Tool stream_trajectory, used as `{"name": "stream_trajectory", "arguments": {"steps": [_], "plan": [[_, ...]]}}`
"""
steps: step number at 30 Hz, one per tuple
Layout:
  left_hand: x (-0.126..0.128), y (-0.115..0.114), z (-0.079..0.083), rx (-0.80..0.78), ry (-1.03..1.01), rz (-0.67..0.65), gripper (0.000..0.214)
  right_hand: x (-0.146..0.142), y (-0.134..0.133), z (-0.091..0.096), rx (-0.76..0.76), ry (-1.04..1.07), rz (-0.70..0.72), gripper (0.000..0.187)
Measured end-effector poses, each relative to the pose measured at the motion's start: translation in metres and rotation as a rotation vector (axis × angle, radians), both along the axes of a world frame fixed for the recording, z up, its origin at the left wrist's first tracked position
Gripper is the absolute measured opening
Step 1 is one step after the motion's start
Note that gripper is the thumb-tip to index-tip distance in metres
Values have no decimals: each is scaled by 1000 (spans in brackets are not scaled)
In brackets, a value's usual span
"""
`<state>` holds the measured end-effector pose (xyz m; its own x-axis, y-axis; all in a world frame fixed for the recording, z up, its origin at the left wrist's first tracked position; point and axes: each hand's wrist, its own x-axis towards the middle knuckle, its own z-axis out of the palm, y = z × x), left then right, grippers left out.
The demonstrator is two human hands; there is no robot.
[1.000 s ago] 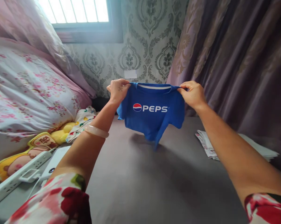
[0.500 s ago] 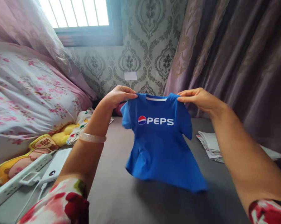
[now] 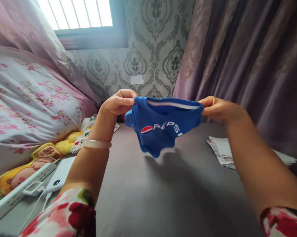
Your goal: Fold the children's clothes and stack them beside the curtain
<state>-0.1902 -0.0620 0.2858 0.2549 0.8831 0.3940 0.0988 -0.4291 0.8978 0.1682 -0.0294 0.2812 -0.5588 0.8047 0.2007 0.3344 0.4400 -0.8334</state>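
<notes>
A small blue T-shirt with a white-lettered print and a round red, white and blue logo is stretched in the air between my two hands. My left hand pinches it at one shoulder. At the other shoulder my right hand grips the cloth, its fingertips partly behind the fabric. The neck opening with its white inner band faces up, pulled wide. Below, the body of the shirt is swung back and bunched, with its hem raised over the grey sheet.
Folded white cloths lie to the right, partly behind my forearm. On the left are a power strip, a white power bank with cables, a yellow plush toy and floral bedding. Curtains hang at the right.
The shirt's lower part has swung up and away, so its front now looks foreshortened. My hands have moved farther apart, stretching the neckline.
</notes>
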Motion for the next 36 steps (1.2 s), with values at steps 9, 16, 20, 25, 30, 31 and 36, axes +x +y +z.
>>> {"name": "stream_trajectory", "arguments": {"steps": [9, 16, 20, 25, 30, 31, 36], "plan": [[-1, -3, -2, 82, 32, 162, 24, 4, -6, -1, -67, 171, 16, 30], [1, 16, -1, 32, 120, 327, 20, -4, 14, -5, -46, 370, -180, 23], [6, 30, -10, 73, 141, 543, 18, -15, 26, -11, 191, 357, -362, 25], [13, 40, -23, 138, 108, 605, 14, -22, 31, -17, 408, 259, -555, 33], [27, 45, -34, 195, 93, 702, 12, -30, 36, -24, 479, 178, -674, 32], [30, 45, -36, 225, 110, 733, 13, -33, 37, -26, 449, 205, -669, 31], [38, 39, -49, 480, 232, 882, 14, -53, 40, -37, 437, 424, -674, 31]]}}
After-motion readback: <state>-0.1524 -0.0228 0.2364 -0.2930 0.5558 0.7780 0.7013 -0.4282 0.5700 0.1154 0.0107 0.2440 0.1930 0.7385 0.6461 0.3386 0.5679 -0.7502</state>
